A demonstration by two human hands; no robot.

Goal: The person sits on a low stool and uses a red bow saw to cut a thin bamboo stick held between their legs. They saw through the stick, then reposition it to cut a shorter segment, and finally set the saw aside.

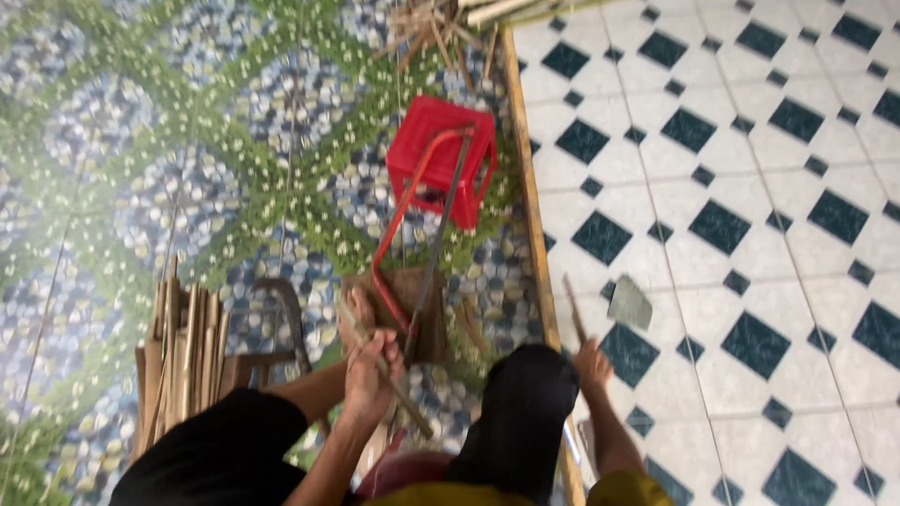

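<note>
Both hands (pixel 367 361) grip a stick (pixel 394 384) tightly against the saw (pixel 417 234); a slip could nick fingers.

bamboo pile (pixel 441 23): cut by top edge | whole frame: motion-blurred

Looks like a home floor doubling as a little bamboo craft workshop. One side has a patterned vinyl mat (pixel 187 169) with blue pebbles and green leaves, the other white floor tiles (pixel 750 187) with dark diamonds. There's a stack of split bamboo strips (pixel 183 351), a red-framed saw (pixel 412 234), a wooden chopping block (pixel 403 309), a cleaver (pixel 626 302) and a small red plastic stool (pixel 442 155).
</note>
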